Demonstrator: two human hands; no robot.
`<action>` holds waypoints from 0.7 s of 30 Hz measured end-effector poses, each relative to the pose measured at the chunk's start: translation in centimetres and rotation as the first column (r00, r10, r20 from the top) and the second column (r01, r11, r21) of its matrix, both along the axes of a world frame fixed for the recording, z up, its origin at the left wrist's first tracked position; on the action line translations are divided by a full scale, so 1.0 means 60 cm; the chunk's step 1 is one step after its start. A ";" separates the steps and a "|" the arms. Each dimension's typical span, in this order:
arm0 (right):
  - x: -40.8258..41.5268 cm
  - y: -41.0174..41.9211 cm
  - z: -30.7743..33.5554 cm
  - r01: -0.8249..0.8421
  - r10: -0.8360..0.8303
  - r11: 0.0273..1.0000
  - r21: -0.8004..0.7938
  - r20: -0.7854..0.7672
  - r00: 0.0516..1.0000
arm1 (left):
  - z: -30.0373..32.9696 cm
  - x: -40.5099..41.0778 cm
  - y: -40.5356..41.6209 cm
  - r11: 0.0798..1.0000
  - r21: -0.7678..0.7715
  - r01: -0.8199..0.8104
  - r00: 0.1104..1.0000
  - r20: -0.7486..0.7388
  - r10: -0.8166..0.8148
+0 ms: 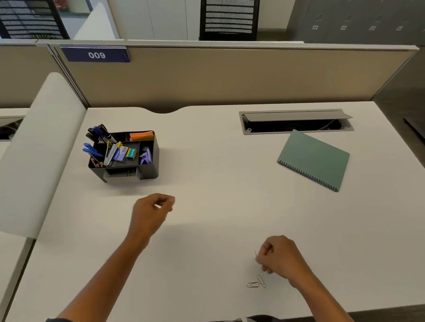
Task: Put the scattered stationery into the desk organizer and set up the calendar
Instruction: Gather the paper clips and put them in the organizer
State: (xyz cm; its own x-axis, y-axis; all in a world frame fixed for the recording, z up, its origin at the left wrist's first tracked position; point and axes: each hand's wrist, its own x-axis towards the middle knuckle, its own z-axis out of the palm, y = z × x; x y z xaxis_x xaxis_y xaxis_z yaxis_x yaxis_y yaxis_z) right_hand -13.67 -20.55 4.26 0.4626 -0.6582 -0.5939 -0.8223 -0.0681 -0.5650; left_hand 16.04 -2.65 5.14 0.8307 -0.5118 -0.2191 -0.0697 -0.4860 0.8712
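Right hand (280, 256): fingers curled, apparently pinching a paper clip (256, 253). Left hand (152, 212): fingers curled, contents indiscernible. Two clips (256, 283) lie on the counter (212, 237).

I'm seeing the black desk organizer (124, 155) standing filled, two paper clips (256, 282) lying loose, the green spiral calendar (314, 159) lying flat.

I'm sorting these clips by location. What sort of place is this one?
Most likely an open-plan office cubicle. A white desk sits behind a divider panel with a number sign reading 009, and a mesh office chair stands beyond it.
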 end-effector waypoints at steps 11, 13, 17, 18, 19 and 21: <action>0.113 0.047 0.081 0.003 -0.053 0.992 0.126 0.396 0.917 | 0.017 -0.117 -0.046 0.863 0.011 0.505 0.856 -0.135 -0.499; 0.125 0.051 0.082 -0.010 -0.037 0.994 0.110 0.413 0.910 | 0.018 -0.114 -0.043 0.866 0.012 0.500 0.859 -0.130 -0.494; 0.147 0.056 0.080 -0.010 -0.032 0.996 0.092 0.442 0.896 | 0.023 -0.099 -0.031 0.890 -0.009 0.456 0.882 -0.127 -0.453; 0.153 0.057 0.080 -0.009 -0.029 0.996 0.085 0.444 0.896 | 0.024 -0.093 -0.028 0.900 -0.023 0.435 0.891 -0.136 -0.433; 0.158 0.059 0.080 -0.006 -0.027 0.997 0.073 0.440 0.897 | 0.024 -0.086 -0.025 0.914 -0.034 0.403 0.904 -0.143 -0.404; 0.163 0.060 0.079 0.004 -0.029 0.998 0.057 0.432 0.901 | 0.020 -0.063 -0.019 0.956 -0.046 0.290 0.944 -0.148 -0.294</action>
State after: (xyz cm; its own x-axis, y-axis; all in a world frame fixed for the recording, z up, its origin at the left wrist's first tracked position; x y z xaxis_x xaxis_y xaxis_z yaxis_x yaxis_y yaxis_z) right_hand -3.89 -16.96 9.00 0.6713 -0.6409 -0.3722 -0.4969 -0.0166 -0.8676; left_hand 12.25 -3.81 6.37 0.6020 -0.7334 -0.3158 -0.0715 -0.4434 0.8935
